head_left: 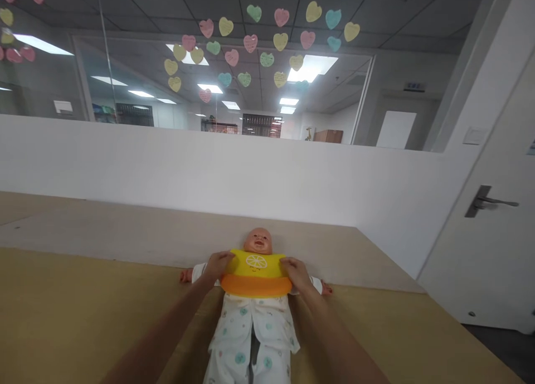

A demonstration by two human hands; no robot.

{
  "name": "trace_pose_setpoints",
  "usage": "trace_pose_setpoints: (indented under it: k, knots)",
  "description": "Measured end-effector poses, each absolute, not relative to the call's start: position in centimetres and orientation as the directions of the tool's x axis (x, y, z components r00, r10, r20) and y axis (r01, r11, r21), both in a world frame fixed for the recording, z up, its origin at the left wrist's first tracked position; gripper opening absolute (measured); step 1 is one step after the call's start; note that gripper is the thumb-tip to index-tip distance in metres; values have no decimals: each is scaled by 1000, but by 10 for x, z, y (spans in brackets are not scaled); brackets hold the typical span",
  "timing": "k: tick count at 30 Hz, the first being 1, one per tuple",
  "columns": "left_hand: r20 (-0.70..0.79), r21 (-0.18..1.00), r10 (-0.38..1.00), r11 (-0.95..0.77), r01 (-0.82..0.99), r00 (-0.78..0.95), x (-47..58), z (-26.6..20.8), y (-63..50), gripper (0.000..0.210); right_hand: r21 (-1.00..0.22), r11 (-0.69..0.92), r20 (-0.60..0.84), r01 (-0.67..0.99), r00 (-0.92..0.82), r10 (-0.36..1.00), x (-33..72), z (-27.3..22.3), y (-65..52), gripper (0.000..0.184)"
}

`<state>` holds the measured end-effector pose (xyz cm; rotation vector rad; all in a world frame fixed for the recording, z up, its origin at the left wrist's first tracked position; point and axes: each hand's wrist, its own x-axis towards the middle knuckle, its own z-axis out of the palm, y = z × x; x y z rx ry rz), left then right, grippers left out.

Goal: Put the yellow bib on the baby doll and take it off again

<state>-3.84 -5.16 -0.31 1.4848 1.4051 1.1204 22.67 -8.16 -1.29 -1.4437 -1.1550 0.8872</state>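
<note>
Bib (256,270) is lying on the doll's (267,314) chest, seeming light and flexible, while left hand (218,266) and right hand (296,271) are pinching its upper sides near the doll's shoulders, probably suitable holding places.

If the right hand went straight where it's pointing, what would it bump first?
The right hand is touching the bib, so that comes first; then maybe the doll's head, though depth is unclear.

Bib (256,268) on doll (267,317); doll on tbl (83,311); wall (209,169) behind
</note>
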Motion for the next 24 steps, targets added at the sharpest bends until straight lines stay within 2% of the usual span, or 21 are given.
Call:
trace_pose_setpoints:
  k: [3, 5, 8, 10, 14, 21, 24]
  knots:
    - [239, 841, 970, -185, 508, -43, -61, -12, -59, 29, -880, 83, 220, 467, 247, 944, 247, -8, -97, 31]
    - [417, 639, 909, -310, 704, 21, -83, -23, -63, 35, -736, 100, 294, 670, 183, 938, 263, -6, -111, 36]
    - [527, 314, 815, -449, 837, 240, -115, -37, -67, 41, -458, 113, 273, 882, 18, 962, 282, -5, -130, 45]
    - [509, 192, 789, -492, 849, 343, -128, -42, -68, 44, -313, 110, 208, 943, -44, 977, 287, -6, -138, 52]
    - [467, 157, 813, -463, 872, 348, -132, -36, -66, 45, -209, 109, 111, 972, -87, 990, 288, -7, -141, 47]
    - [304, 100, 922, -280, 955, 239, -122, -9, -77, 36, -130, 26, 108, 991, -12, 994, 285, 2, -141, 34]
    - [364, 118, 913, -242, 963, 185, -117, -14, -90, 37, -94, 1, 155, 996, 13, 988, 275, 0, -152, 41]
